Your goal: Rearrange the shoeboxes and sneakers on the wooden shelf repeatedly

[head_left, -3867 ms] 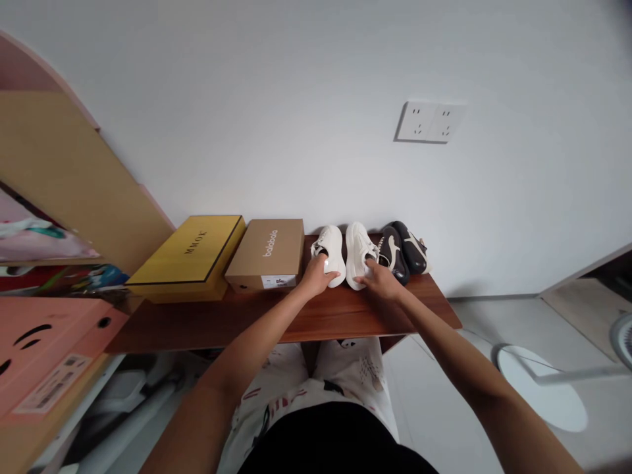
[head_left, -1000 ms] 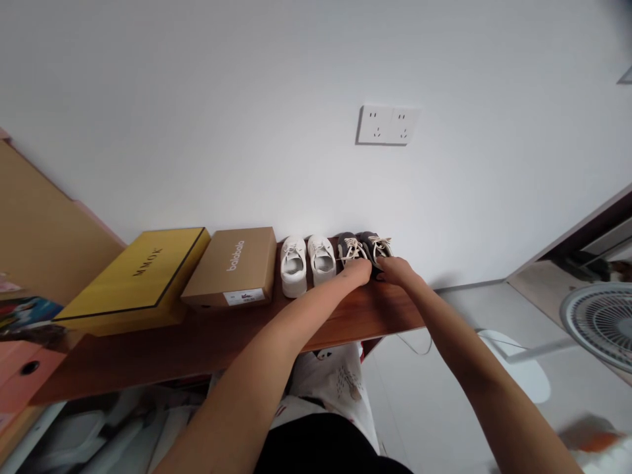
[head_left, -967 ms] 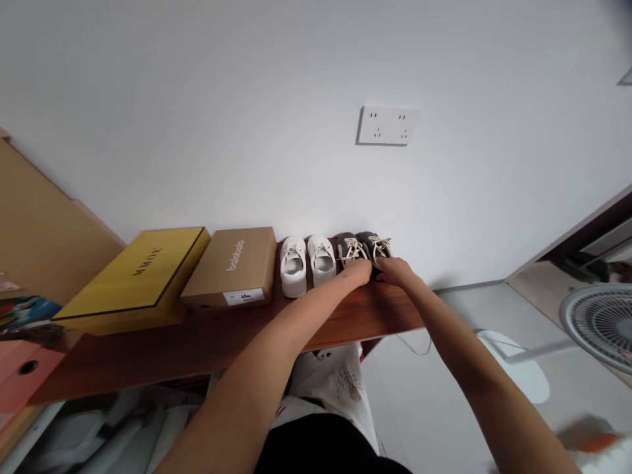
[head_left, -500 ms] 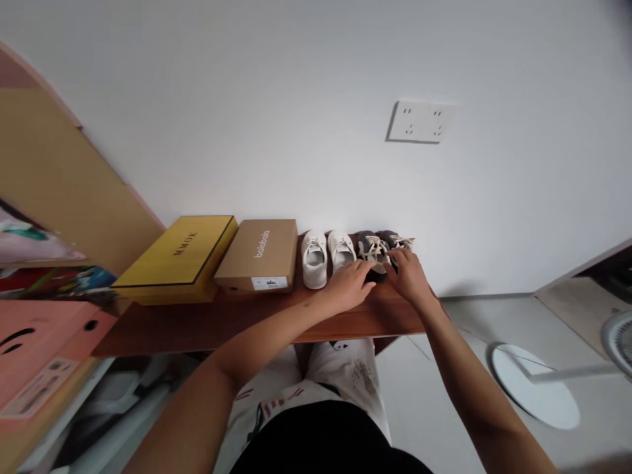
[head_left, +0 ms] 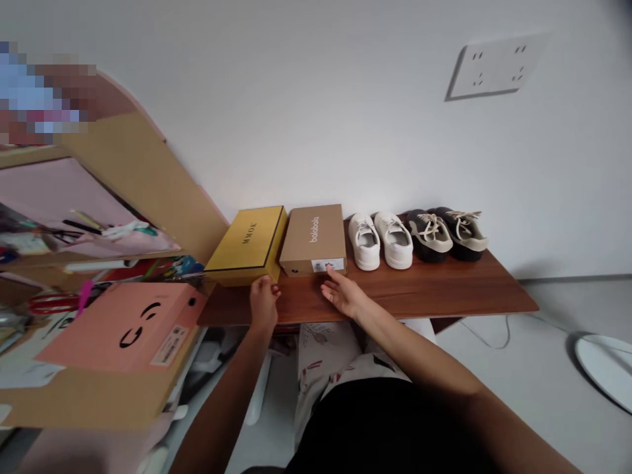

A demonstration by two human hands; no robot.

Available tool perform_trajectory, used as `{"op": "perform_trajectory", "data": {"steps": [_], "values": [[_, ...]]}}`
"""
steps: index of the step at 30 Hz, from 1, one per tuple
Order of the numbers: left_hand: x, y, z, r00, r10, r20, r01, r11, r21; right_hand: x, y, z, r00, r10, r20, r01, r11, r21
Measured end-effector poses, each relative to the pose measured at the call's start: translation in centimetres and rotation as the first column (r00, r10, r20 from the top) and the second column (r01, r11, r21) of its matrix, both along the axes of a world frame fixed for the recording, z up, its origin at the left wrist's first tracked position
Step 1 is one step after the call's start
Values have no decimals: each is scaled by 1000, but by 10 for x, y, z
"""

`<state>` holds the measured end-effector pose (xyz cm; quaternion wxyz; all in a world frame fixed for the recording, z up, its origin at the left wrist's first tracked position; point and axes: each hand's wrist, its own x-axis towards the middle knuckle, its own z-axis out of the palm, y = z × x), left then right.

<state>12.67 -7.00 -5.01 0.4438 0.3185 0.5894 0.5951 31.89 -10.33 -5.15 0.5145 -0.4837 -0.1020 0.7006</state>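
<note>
On a brown wooden shelf [head_left: 444, 293] against the wall stand a yellow box [head_left: 247, 243], a brown cardboard shoe box [head_left: 316, 238], a pair of white sneakers [head_left: 380, 238] and a pair of dark sneakers [head_left: 447, 232] with cream laces. My left hand [head_left: 263, 303] hovers just in front of the gap between the two boxes, fingers loosely curled, holding nothing. My right hand [head_left: 343, 295] is open with fingers spread, right before the label end of the brown box. Neither hand grips a box.
A pink box with a face drawn on it [head_left: 123, 324] lies at the left on other cartons. Pink and tan shelving [head_left: 123, 171] with clutter rises behind it. A double wall socket [head_left: 494, 64] is upper right. A white round fan base [head_left: 605, 368] stands on the floor at right.
Both hands have left the dark sneakers and moved left to the front of the boxes. The view has swung left, so the shoes now sit right of centre.
</note>
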Motion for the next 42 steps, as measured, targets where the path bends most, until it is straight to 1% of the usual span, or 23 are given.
{"op": "perform_trajectory", "data": {"steps": [2, 4, 6, 7, 9, 12, 14, 15, 16, 18, 20, 22, 24, 25, 26, 27, 29, 30, 32, 34, 36, 39, 42], "values": [[-27, 18, 6, 978, 137, 157, -126, 989, -78, -12, 18, 4, 1000, 8, 18, -7, 998, -63], [-50, 37, 15, 939, 225, 259, -184, 968, -171, -16, 35, 7, 994, 69, 81, -65, 996, -55], [-66, 54, 22, 907, 279, 314, -201, 945, -257, -17, 48, 8, 975, 138, 175, -136, 990, -25], [-72, 61, 24, 898, 292, 329, -199, 937, -289, -17, 53, 9, 963, 151, 223, -150, 988, -21], [-78, 72, 26, 891, 295, 346, -177, 926, -333, -19, 59, 9, 953, 112, 280, -104, 994, -42], [-79, 75, 24, 897, 268, 352, -155, 936, -317, -28, 58, 11, 961, -56, 271, 80, 994, -81], [-75, 71, 22, 906, 252, 340, -172, 954, -246, -36, 52, 10, 941, -195, 276, 221, 973, -64], [-73, 68, 21, 910, 249, 330, -192, 962, -196, -40, 47, 10, 915, -280, 290, 302, 953, -34], [-70, 65, 20, 914, 249, 319, -214, 966, -142, -44, 43, 10, 877, -374, 301, 388, 922, 14], [-66, 60, 20, 921, 260, 290, -261, 965, -34, -50, 35, 12, 780, -552, 295, 531, 833, 157], [-63, 58, 21, 931, 279, 237, -302, 951, 68, -52, 29, 17, 686, -669, 287, 578, 740, 345], [-63, 58, 22, 945, 300, 134, -321, 928, 187, -49, 28, 24, 580, -727, 367, 503, 674, 540], [-65, 58, 22, 942, 332, -46, -303, 902, 307, -44, 31, 31, 419, -757, 501, 324, 640, 696], [-67, 57, 22, 919, 356, -169, -278, 890, 361, -40, 34, 33, 326, -764, 558, 206, 633, 746], [-69, 57, 22, 872, 384, -303, -246, 880, 407, -38, 37, 35, 236, -764, 601, 76, 631, 772], [-71, 55, 21, 804, 405, -435, -203, 874, 441, -35, 40, 35, 155, -759, 632, -56, 632, 773], [-74, 53, 20, 639, 407, -653, -72, 876, 476, -31, 45, 34, 7, -733, 680, -285, 651, 704], [-75, 51, 19, 560, 388, -733, 7, 882, 472, -30, 48, 32, -59, -712, 700, -368, 667, 647], [-76, 49, 15, 424, 327, -845, 155, 893, 423, -29, 50, 27, -169, -661, 731, -469, 707, 530], [-76, 47, 9, 312, 277, -909, 256, 897, 361, -29, 51, 22, -241, -609, 755, -522, 738, 429], [-77, 47, 1, 224, 245, -943, 300, 903, 306, -30, 51, 15, -287, -567, 772, -553, 756, 350], [-80, 48, -11, 133, 192, -972, 332, 916, 226, -33, 51, 6, -326, -536, 779, -579, 764, 284], [-85, 51, -23, 70, 153, -986, 336, 927, 168, -36, 52, -4, -356, -525, 773, -590, 768, 250]]}}
